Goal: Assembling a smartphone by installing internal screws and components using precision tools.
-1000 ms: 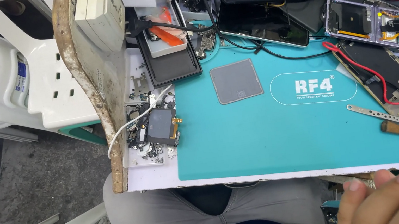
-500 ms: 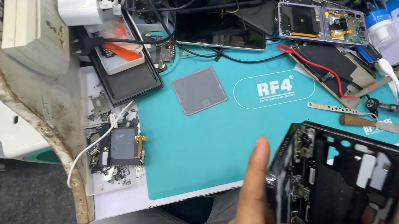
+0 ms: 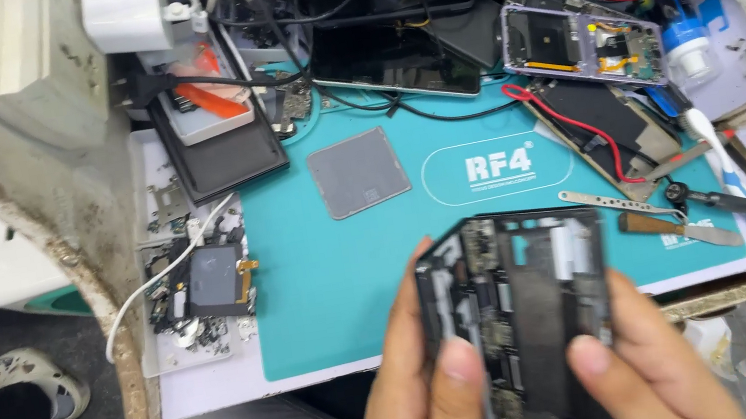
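Left hand (image 3: 418, 380), right hand (image 3: 647, 361): two, both clamped on one opened phone frame (image 3: 522, 315). One teal mat (image 3: 343, 273) at 12 o'clock; one grey square pad (image 3: 358, 172), two metal spudgers (image 3: 629, 206).

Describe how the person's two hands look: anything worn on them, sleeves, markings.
Both hands are bare. The left hand and the right hand show no gloves, rings or watch, and no sleeve reaches into view. The fingers have short, plain nails without polish. No markings are visible; the wrists are cut off by the frame.
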